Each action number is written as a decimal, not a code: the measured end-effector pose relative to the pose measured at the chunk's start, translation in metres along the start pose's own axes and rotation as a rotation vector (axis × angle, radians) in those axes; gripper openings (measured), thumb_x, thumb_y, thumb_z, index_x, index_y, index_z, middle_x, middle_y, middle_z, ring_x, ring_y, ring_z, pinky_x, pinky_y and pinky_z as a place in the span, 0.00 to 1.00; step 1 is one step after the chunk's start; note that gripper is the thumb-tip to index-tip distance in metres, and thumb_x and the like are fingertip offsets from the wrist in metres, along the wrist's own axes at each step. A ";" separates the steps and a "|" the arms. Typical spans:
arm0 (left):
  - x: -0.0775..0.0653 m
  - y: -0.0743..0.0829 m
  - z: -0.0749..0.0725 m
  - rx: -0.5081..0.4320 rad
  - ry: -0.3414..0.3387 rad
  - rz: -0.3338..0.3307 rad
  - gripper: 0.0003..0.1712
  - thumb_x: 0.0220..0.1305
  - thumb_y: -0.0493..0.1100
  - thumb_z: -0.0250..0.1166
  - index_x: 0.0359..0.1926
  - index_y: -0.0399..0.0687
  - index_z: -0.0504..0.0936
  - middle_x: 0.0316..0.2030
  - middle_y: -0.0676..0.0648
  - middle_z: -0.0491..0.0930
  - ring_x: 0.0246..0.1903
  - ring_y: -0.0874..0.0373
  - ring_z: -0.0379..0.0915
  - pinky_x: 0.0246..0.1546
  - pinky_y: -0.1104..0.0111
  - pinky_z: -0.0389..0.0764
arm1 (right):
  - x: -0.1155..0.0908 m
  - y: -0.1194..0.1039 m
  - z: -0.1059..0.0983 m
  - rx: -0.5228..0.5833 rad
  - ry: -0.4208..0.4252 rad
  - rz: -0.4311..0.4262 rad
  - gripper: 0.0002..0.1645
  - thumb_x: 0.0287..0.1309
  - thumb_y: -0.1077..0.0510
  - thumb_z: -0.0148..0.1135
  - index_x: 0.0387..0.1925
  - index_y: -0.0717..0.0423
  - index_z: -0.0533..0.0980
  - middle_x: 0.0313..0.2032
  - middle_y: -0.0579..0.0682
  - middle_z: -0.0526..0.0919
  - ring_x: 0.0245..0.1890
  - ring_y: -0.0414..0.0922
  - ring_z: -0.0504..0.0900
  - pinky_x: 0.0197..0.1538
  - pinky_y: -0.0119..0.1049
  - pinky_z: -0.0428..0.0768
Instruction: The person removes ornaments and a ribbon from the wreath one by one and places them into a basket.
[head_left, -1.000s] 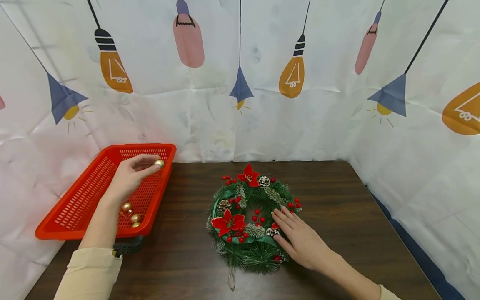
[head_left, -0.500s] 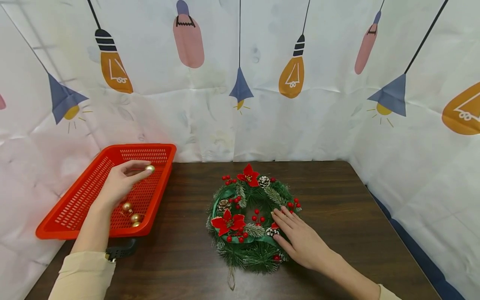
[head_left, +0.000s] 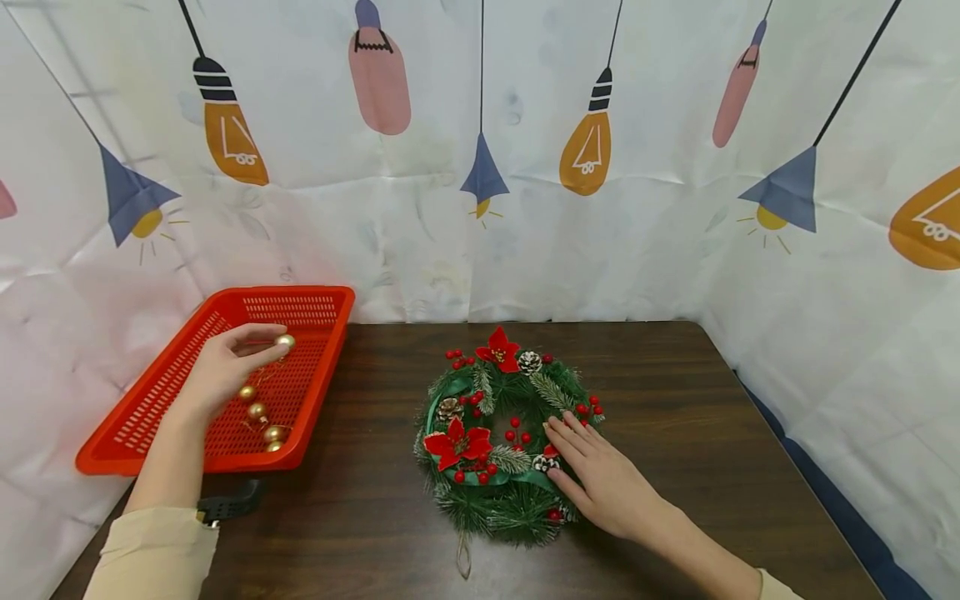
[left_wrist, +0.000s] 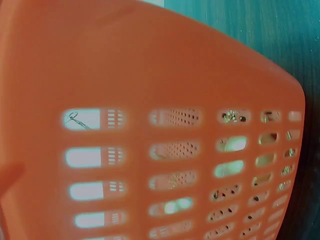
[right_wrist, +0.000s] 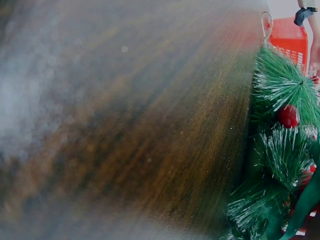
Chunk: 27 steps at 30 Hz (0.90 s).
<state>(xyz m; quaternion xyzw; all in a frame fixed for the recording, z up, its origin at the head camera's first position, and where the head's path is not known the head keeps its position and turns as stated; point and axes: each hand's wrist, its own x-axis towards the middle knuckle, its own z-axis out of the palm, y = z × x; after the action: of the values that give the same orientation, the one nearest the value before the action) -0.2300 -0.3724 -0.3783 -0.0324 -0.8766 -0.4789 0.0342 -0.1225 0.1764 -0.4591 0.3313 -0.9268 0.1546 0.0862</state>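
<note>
Over the red plastic basket [head_left: 330, 367], my left hand [head_left: 217, 367] pinches a small gold Christmas ball [head_left: 285, 341] between thumb and fingertips. Several more gold balls [head_left: 257, 411] lie on the basket floor below it. In the left wrist view the slotted basket wall [left_wrist: 100, 60] fills most of the picture, and the hand's fingers are out of sight. My right hand [head_left: 600, 483] rests with straight fingers on the right side of a green Christmas wreath [head_left: 517, 508]. Red poinsettias, pinecones, red berries and a green ribbon decorate the wreath.
Both the basket, at the left, and the wreath, near the middle, stand on a dark wooden table [head_left: 675, 375]. A twine loop [head_left: 463, 557] sticks out from the wreath's near side. Behind hangs a white curtain [head_left: 420, 250] printed with lamps and bulbs.
My left hand has moved left and slightly down over the basket with the gold ball, and more of the balls on its floor now show. The right hand and wreath stay in place.
</note>
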 end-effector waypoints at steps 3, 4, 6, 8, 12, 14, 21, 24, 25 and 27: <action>-0.001 -0.002 -0.001 0.013 0.007 -0.005 0.31 0.70 0.58 0.66 0.67 0.48 0.76 0.56 0.54 0.79 0.49 0.70 0.75 0.45 0.78 0.77 | 0.000 0.000 0.000 -0.002 -0.002 0.001 0.36 0.78 0.43 0.52 0.74 0.63 0.66 0.74 0.60 0.64 0.76 0.57 0.57 0.73 0.57 0.60; -0.001 -0.002 -0.002 0.017 0.011 -0.010 0.31 0.70 0.58 0.66 0.67 0.48 0.76 0.57 0.53 0.80 0.49 0.70 0.75 0.45 0.78 0.77 | 0.000 0.001 0.000 -0.002 -0.003 0.001 0.36 0.78 0.43 0.52 0.74 0.63 0.66 0.74 0.60 0.64 0.76 0.57 0.57 0.73 0.57 0.60; -0.001 -0.001 -0.002 0.020 0.013 -0.012 0.31 0.70 0.58 0.66 0.67 0.48 0.76 0.58 0.51 0.80 0.50 0.71 0.74 0.46 0.79 0.77 | 0.000 0.001 0.001 -0.002 -0.003 0.002 0.36 0.78 0.43 0.52 0.74 0.63 0.66 0.74 0.60 0.64 0.76 0.57 0.57 0.73 0.57 0.60; -0.001 -0.001 -0.001 0.018 0.009 -0.014 0.30 0.71 0.57 0.66 0.68 0.48 0.76 0.58 0.51 0.79 0.50 0.72 0.74 0.46 0.80 0.76 | 0.000 0.001 0.001 -0.002 -0.004 0.002 0.36 0.78 0.43 0.52 0.74 0.63 0.65 0.75 0.60 0.64 0.76 0.57 0.56 0.73 0.57 0.59; -0.001 0.002 0.001 0.024 -0.002 0.017 0.27 0.73 0.52 0.65 0.67 0.45 0.76 0.53 0.58 0.80 0.47 0.74 0.75 0.44 0.82 0.76 | 0.000 0.001 0.001 0.002 -0.009 0.006 0.36 0.78 0.43 0.52 0.74 0.63 0.65 0.75 0.59 0.64 0.77 0.57 0.56 0.73 0.57 0.59; -0.001 0.003 0.003 0.038 -0.007 0.035 0.27 0.74 0.51 0.65 0.67 0.44 0.76 0.52 0.59 0.80 0.47 0.74 0.75 0.44 0.81 0.76 | 0.000 0.001 0.001 0.003 -0.011 0.008 0.36 0.78 0.43 0.52 0.74 0.63 0.65 0.75 0.59 0.64 0.77 0.57 0.56 0.73 0.56 0.59; -0.002 0.011 0.014 0.119 -0.017 0.074 0.28 0.72 0.55 0.66 0.65 0.45 0.78 0.59 0.40 0.79 0.49 0.66 0.75 0.44 0.78 0.77 | 0.000 0.001 0.001 0.007 -0.016 0.011 0.36 0.78 0.43 0.52 0.75 0.63 0.65 0.75 0.59 0.64 0.77 0.57 0.56 0.73 0.56 0.59; -0.004 0.017 0.019 0.114 -0.024 0.087 0.28 0.72 0.56 0.66 0.65 0.46 0.79 0.58 0.43 0.80 0.49 0.65 0.76 0.45 0.78 0.76 | 0.000 0.001 0.000 0.002 -0.011 0.006 0.36 0.78 0.43 0.51 0.74 0.63 0.65 0.74 0.59 0.64 0.77 0.57 0.57 0.73 0.56 0.60; -0.004 0.019 0.021 0.105 -0.029 0.095 0.28 0.72 0.55 0.66 0.65 0.46 0.79 0.58 0.43 0.81 0.49 0.64 0.76 0.45 0.78 0.76 | 0.000 0.001 0.001 -0.001 -0.007 0.004 0.36 0.78 0.43 0.51 0.74 0.63 0.65 0.74 0.59 0.64 0.76 0.57 0.57 0.73 0.56 0.60; -0.005 0.023 0.024 0.091 -0.042 0.114 0.27 0.72 0.54 0.66 0.65 0.45 0.79 0.58 0.42 0.81 0.50 0.62 0.77 0.46 0.77 0.78 | 0.000 0.001 0.001 -0.008 0.005 -0.001 0.36 0.78 0.43 0.52 0.74 0.62 0.66 0.74 0.59 0.65 0.76 0.57 0.58 0.72 0.56 0.61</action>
<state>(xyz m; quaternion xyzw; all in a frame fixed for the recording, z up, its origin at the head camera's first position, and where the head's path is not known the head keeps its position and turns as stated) -0.2235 -0.3397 -0.3728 -0.0907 -0.8946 -0.4353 0.0444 -0.1228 0.1768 -0.4601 0.3309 -0.9271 0.1515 0.0899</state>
